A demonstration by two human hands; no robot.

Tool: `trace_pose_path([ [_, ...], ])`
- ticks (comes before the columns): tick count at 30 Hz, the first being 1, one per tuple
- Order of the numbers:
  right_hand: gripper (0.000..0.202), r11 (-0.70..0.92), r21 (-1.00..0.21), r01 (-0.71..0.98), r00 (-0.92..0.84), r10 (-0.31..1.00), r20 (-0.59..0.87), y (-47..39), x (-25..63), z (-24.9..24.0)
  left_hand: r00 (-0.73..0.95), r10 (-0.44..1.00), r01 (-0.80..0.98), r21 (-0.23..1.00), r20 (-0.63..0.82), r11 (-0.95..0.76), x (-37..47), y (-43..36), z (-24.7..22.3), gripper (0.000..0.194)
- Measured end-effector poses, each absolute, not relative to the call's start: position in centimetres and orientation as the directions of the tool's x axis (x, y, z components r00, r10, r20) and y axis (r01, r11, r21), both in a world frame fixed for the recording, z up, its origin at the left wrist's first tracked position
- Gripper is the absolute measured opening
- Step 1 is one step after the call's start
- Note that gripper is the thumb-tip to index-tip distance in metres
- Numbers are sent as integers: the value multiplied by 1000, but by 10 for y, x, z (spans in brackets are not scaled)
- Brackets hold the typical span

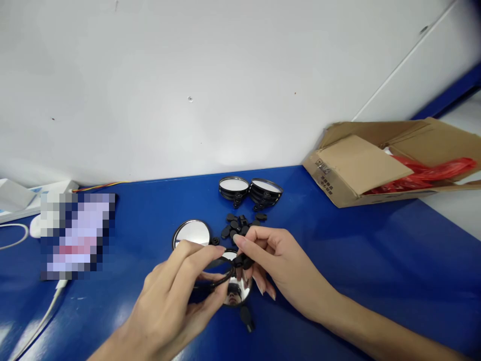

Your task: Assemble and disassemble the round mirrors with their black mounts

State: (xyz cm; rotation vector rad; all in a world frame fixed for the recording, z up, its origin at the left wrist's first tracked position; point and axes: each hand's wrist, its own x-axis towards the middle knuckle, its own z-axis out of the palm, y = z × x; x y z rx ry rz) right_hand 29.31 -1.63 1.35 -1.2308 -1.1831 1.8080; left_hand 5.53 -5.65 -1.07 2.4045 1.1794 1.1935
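Two stacks of round, black-rimmed mirrors (233, 190) stood near the blue counter's (349, 250) back edge. Farther from that edge, the left hand (175, 288) pinched a round black-framed piece (224, 281); the right hand (278, 255) pinched a small black plastic fitting (239, 260) at its rim.

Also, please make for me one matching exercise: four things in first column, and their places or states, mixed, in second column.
1. Cardboard box
2. Left hand
3. White cable
4. Mirror stacks

A. near the wall
B. ends at the phone
C. contains red plastic
D. grips a round black-rimmed piece

Pairs: 1-C, 2-D, 3-B, 4-A
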Motion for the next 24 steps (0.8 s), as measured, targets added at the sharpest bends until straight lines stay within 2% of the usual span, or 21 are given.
trace_pose_path([
  [9,51,-309,-951,-13,-273,916,-294,-22,289,9,338,773,651,460,537,-604,59,-68,-16,50],
  [13,51,-313,-949,-34,-244,924,-295,-24,287,10,310,726,719,349,613,-602,68,-70,-13,39],
  [17,52,-308,-950,-49,-224,930,-290,-27,285,12,311,678,754,262,666,-603,74,-72,-11,42],
  [24,55,-324,-945,-41,-183,932,-312,-28,281,15,417,615,792,64,669,-607,80,-81,-3,34],
])
